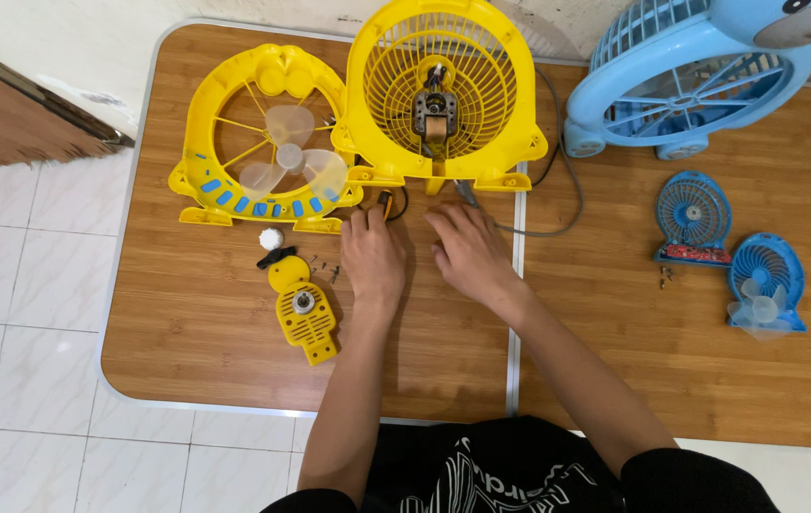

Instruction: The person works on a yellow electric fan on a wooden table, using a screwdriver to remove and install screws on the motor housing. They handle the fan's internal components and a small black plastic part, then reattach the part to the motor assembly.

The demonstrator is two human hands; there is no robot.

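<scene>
Hands rest palm-down at the centre of the frame on a wooden folding table point(216, 351). The left hand point(374, 258) has its fingers curled narrow, fingertips touching a small orange-and-black part point(386, 202) just below the yellow plastic fan rear housing with motor point(443, 100). The right hand point(467, 252) is loosely spread, fingertips by the grey cord point(557, 180); whether it holds anything I cannot tell. The housing stands upright at top centre, grille facing the camera. A yellow front grille with clear blades point(268, 152) lies at upper left, and a yellow perforated cover point(306, 318) points down-right. Blue fans point(690, 81) fill the upper right. Bare wood lies open along the lower edge.
</scene>
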